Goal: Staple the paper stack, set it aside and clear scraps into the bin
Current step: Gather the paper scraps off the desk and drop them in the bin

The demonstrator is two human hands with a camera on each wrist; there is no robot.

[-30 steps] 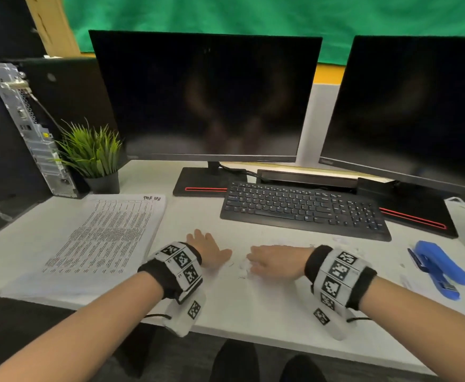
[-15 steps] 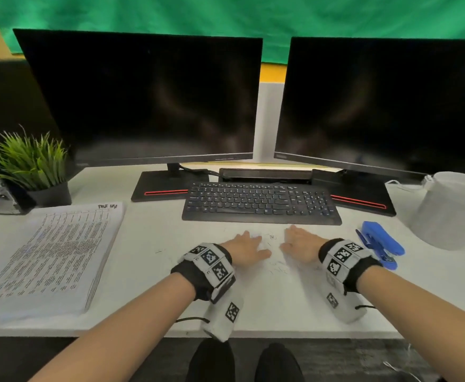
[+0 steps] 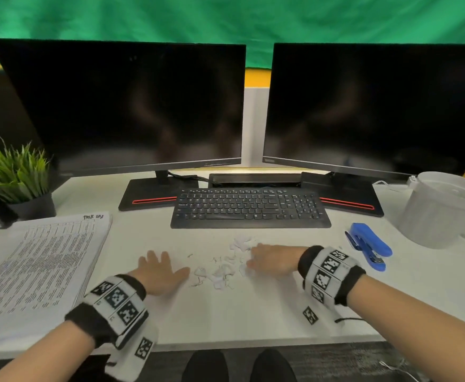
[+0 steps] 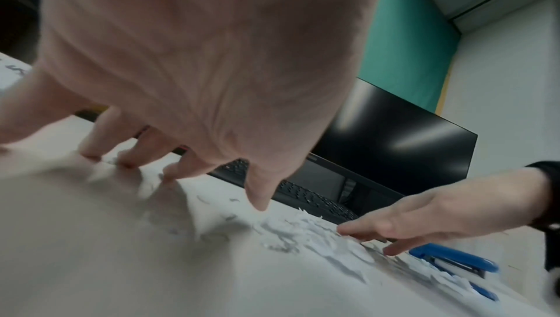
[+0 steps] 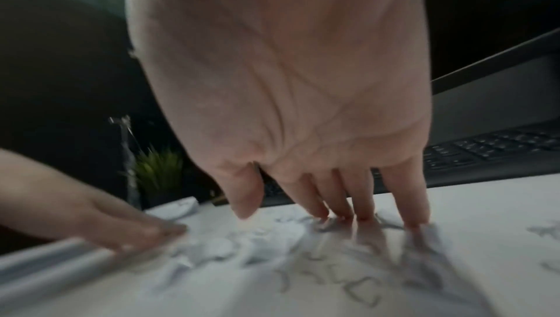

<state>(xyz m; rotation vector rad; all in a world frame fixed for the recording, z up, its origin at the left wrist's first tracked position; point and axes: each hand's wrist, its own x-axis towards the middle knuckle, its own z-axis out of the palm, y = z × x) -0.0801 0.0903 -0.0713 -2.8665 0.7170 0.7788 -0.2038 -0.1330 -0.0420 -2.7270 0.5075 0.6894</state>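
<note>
Small white paper scraps [image 3: 225, 268] and bent staples lie scattered on the white desk [image 3: 225, 318] in front of the keyboard. My left hand [image 3: 162, 268] lies flat with spread fingers just left of the scraps [image 4: 306, 233]. My right hand [image 3: 269, 260] rests with straight fingers on the right side of the scraps [image 5: 218, 248], fingertips touching the desk. The printed paper stack [image 3: 41, 266] lies at the left. A blue stapler [image 3: 369, 249] sits to the right of my right wrist. The white bin [image 3: 440, 210] stands at the far right.
A black keyboard [image 3: 250, 208] sits just behind the scraps, with two dark monitors [image 3: 132, 106] behind it. A small potted plant [image 3: 19, 180] stands at the back left. The desk's front edge runs close below my wrists.
My hands have spread apart, the left moving left, and loose scraps and staples now show between them. The view has shifted right, bringing the bin into sight.
</note>
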